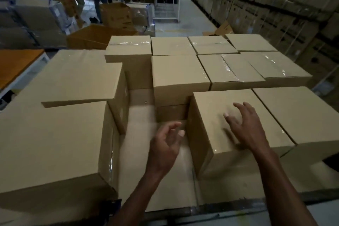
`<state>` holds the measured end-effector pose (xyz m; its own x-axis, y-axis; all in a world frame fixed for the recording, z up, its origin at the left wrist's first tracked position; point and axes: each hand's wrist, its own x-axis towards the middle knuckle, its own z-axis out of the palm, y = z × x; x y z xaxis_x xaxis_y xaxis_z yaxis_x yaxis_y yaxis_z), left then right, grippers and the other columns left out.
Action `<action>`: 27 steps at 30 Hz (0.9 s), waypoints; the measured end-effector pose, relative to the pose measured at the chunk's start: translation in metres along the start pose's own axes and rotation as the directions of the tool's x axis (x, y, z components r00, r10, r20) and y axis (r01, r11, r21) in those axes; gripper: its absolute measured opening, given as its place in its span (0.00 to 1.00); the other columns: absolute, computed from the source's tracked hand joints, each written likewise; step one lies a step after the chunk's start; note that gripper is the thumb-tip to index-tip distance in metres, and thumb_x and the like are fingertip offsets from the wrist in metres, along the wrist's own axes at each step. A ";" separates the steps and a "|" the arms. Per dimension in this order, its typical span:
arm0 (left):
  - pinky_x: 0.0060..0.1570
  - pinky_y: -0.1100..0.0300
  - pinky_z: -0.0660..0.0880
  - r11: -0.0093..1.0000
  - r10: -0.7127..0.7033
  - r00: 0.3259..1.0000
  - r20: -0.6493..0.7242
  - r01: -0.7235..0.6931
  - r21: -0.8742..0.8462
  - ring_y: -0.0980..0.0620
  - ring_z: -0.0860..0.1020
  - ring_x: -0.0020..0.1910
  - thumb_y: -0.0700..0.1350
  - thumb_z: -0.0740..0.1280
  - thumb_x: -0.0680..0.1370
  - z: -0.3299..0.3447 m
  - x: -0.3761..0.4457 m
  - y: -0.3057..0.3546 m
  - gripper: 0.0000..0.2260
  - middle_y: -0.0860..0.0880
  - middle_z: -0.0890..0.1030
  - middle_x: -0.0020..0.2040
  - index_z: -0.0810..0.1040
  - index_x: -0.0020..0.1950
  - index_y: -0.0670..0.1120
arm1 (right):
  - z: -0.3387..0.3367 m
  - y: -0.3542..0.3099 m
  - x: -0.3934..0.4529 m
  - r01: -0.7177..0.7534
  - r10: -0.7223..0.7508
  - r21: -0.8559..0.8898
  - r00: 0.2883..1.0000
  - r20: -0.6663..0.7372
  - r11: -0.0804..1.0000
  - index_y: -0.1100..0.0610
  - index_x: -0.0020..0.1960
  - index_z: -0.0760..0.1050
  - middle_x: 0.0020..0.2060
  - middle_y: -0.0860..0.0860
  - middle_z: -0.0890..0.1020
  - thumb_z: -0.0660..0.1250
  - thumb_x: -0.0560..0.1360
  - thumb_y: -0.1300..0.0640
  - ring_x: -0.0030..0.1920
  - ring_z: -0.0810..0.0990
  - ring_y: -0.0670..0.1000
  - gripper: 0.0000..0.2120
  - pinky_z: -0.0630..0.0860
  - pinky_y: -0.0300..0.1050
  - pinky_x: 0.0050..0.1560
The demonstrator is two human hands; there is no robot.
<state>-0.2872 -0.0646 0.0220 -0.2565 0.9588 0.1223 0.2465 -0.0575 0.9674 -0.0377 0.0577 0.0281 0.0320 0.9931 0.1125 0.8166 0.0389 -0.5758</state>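
The sealed carton (209,108) sits at about 4 o'clock from the centre of the view, closed with clear tape, so its contents are hidden. The right hand (244,126) hovers over its top, fingers spread and loosely bent, grasping nothing; whether they touch the cardboard I cannot tell. The left hand (165,145) hangs just beside the carton's left face at 6 o'clock, fingers relaxed and empty.

I count eleven plain brown boxes on this layer, all shut: four in the far row (170,46) at 12 o'clock, three in the middle row (179,71), the carton with one neighbour (302,113) at 3 o'clock, and two larger boxes (51,143) at 9 o'clock. None bears writing.

Behind them at 11 o'clock an open box (99,36) tilts, its inside not visible. Beyond it stands a printed box (116,14); its markings are too blurred to read.
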 end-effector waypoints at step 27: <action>0.65 0.44 0.76 0.903 -0.358 0.891 -0.278 0.406 0.138 0.49 0.77 0.64 0.43 0.67 0.82 -0.039 -0.030 -0.012 0.27 0.52 0.77 0.66 0.64 0.80 0.55 | 0.031 -0.035 -0.049 0.343 -0.383 0.171 0.835 0.395 0.924 0.42 0.77 0.69 0.82 0.49 0.60 0.65 0.79 0.37 0.82 0.55 0.54 0.28 0.48 0.60 0.80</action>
<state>-0.3186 -0.1033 0.0155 -0.5770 0.7976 -0.1758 0.2479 0.3762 0.8928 -0.0860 0.0116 0.0175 -0.5135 0.8581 -0.0052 0.6671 0.3954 -0.6314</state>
